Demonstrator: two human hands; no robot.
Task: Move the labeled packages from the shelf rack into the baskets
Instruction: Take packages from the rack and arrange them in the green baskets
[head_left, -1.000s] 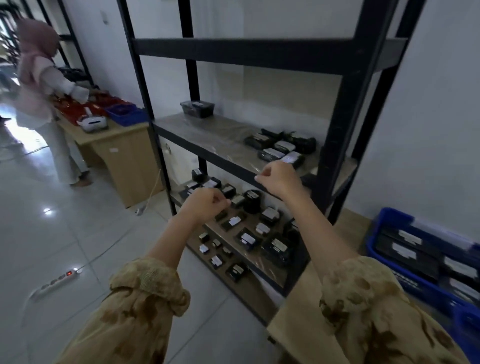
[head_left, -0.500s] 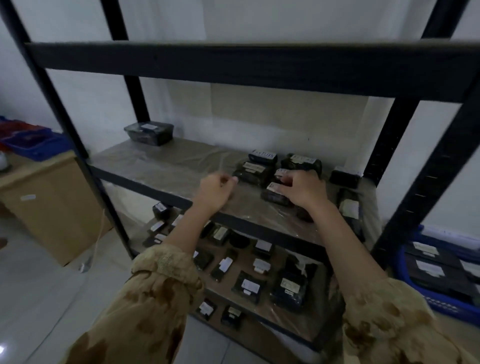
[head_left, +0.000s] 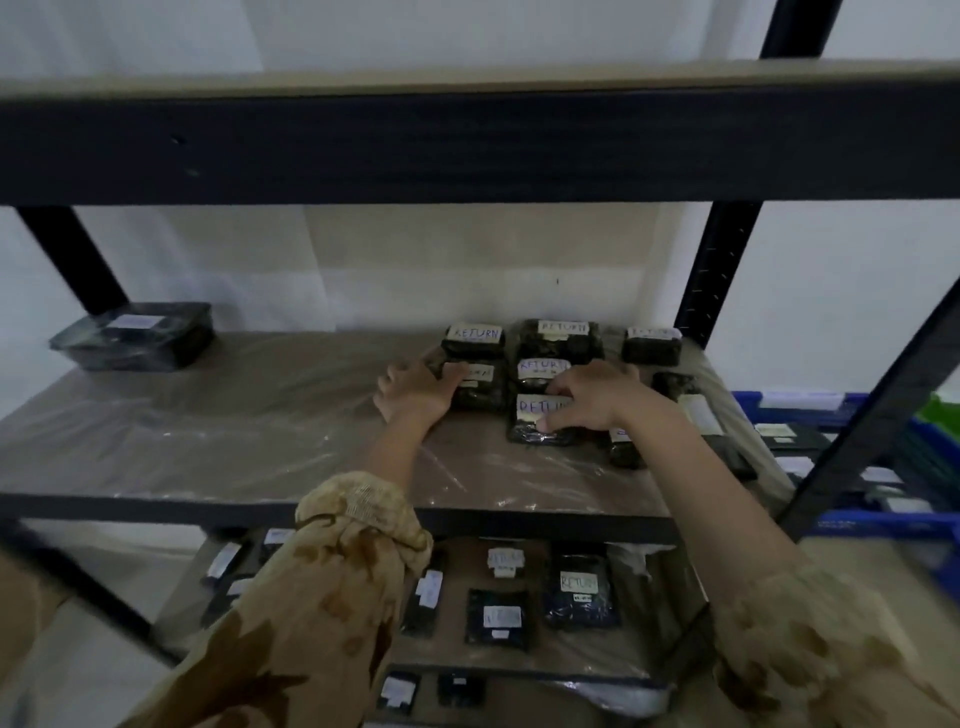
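On the middle shelf board (head_left: 234, 431) of the rack, both hands work a cluster of dark, plastic-wrapped packages marked RETURN. Our right hand (head_left: 597, 400) takes the front package (head_left: 540, 421): the thumb presses its near face while the curled fingers hook over its far edge, a pinch suited to a flat, slippery wrap. Our left hand (head_left: 415, 395) lies on the left package (head_left: 480, 387), fingers close together and draped over its left edge; we cannot tell whether the thumb is tucked beneath it. Both packages lie flat against their neighbours, so we judge that each must be lifted or drawn toward the open front edge, not slid sideways. Overhead, the upper beam (head_left: 467, 145) hangs low and limits the lift. At the right, the rear post (head_left: 717, 270) and the slanted front post (head_left: 878, 415) bound the path to the blue baskets (head_left: 878, 527), which sit beyond the rack's right side and already hold labelled packages. Loose film (head_left: 467, 467) on the board may drag along.
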